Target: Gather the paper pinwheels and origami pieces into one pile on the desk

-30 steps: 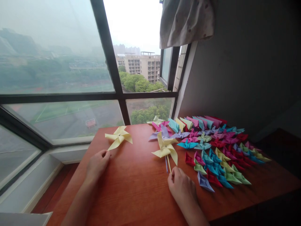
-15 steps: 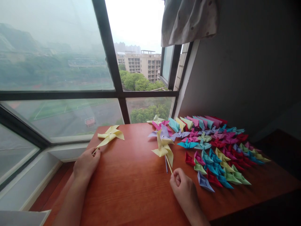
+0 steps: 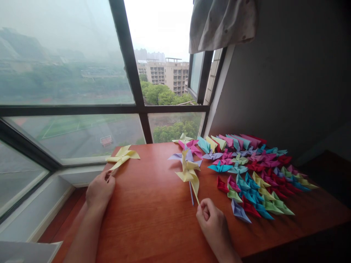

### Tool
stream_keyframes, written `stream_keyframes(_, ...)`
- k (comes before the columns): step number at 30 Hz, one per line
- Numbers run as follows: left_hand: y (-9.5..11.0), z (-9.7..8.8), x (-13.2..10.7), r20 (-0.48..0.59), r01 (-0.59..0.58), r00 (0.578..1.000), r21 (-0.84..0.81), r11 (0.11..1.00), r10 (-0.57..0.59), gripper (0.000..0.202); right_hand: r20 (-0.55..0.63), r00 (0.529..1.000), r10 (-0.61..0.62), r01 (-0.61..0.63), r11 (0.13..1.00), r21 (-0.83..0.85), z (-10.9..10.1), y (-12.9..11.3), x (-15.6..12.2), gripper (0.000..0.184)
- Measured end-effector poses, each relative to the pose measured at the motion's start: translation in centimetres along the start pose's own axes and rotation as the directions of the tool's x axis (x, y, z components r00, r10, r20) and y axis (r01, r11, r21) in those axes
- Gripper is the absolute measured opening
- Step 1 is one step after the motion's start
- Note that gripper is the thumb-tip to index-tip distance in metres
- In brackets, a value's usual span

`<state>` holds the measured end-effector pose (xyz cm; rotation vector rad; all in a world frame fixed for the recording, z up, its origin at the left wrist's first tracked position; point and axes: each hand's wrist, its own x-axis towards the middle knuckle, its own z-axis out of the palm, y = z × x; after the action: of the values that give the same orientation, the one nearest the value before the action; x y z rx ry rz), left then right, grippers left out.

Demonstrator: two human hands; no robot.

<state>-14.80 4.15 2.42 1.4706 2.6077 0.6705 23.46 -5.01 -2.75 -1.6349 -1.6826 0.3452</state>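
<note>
My left hand (image 3: 100,190) is closed on the thin stick of a pale yellow paper pinwheel (image 3: 122,156), which lies near the left edge of the reddish wooden table (image 3: 153,219). My right hand (image 3: 212,223) pinches the stick of a second yellow pinwheel (image 3: 189,171), whose head stands tilted up above the table's middle. A purple pinwheel (image 3: 182,156) with a blue stick lies just behind and under the second yellow pinwheel.
Many folded paper pieces (image 3: 252,171) in pink, blue, green, red and purple cover the table's right half. A large window with a dark frame (image 3: 137,109) rises behind the table. A grey wall is on the right, with cloth (image 3: 222,22) hanging above.
My left hand has drawn its yellow pinwheel leftward to the table's edge. My right hand has tipped its pinwheel more edge-on and shifted slightly down.
</note>
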Motion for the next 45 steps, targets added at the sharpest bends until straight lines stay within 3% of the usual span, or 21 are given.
stream_keyframes(5,1.9,-0.8,-1.3,-0.124,-0.027,0.992,0.082,0.996,0.037,0.052,-0.002,1.0,0.008,-0.008,1.0,0.023,0.0,0.2,-0.2,0.017)
stream_keyframes(7,3.4,-1.0,-2.4,-0.194,-0.153,0.969,0.013,0.988,0.153,0.05,-0.003,1.0,0.011,-0.011,0.999,0.034,0.0,0.3,-0.3,0.017)
stream_keyframes(9,5.3,-0.6,-4.2,-0.115,-0.289,0.954,-0.116,0.95,0.276,0.044,-0.008,1.0,0.01,-0.01,0.999,0.04,0.1,0.2,-0.5,0.018)
stream_keyframes(11,7.4,0.1,-6.8,0.041,-0.355,0.926,-0.237,0.904,0.374,0.033,-0.012,1.0,0.007,-0.006,0.999,0.041,0.2,-0.2,-0.7,0.018)
stream_keyframes(12,8.6,0.6,-8.4,0.118,-0.382,0.893,-0.308,0.871,0.434,0.031,-0.011,1.0,0.006,-0.005,0.999,0.04,0.3,-0.5,-0.8,0.019)
stream_keyframes(15,11.8,2.2,-13.3,0.304,-0.328,0.734,-0.625,0.708,0.608,0.033,0.003,1.0,-0.005,0.005,0.999,0.043,0.8,-1.6,-1.4,0.018)
stream_keyframes(17,13.4,3.1,-15.9,0.347,-0.306,0.687,-0.658,0.688,0.638,0.034,0.005,1.0,-0.011,0.01,0.999,0.03,1.2,-2.1,-1.8,0.017)
stream_keyframes(20,14.7,4.1,-18.0,0.392,-0.256,0.712,-0.627,0.736,0.582,0.029,0.015,1.0,-0.01,0.01,0.999,-0.035,1.6,-2.5,-2.4,0.018)
stream_keyframes(24,14.9,4.8,-18.6,0.434,-0.229,0.736,-0.563,0.794,0.52,0.028,0.092,0.995,-0.039,0.045,0.997,-0.058,1.4,-2.5,-2.9,0.017)
stream_keyframes(30,13.5,3.9,-16.4,0.386,-0.183,0.747,-0.663,0.726,0.541,0.037,0.177,0.984,-0.026,0.022,0.999,0.023,0.6,-2.4,-3.0,0.018)
stream_keyframes(34,11.8,3.4,-11.9,0.344,-0.102,0.822,-0.696,0.711,0.454,0.04,0.232,0.973,-0.011,0.017,1.0,-0.026,0.3,-2.6,-2.1,0.012)
stream_keyframes(37,11.1,3.1,-7.9,0.307,-0.073,0.882,-0.659,0.749,0.357,0.049,0.244,0.969,0.044,-0.001,0.985,-0.175,0.4,-3.5,-1.0,0.008)
stream_keyframes(41,11.0,3.2,-2.8,0.26,-0.1,0.917,-0.582,0.807,0.301,0.055,0.239,0.967,0.09,-0.007,0.944,-0.33,1.1,-5.1,0.8,0.007)
stream_keyframes(45,10.8,3.9,1.0,0.215,-0.151,0.945,-0.38,0.913,0.245,0.045,0.251,0.961,0.115,-0.007,0.92,-0.393,1.8,-5.9,1.9,0.007)
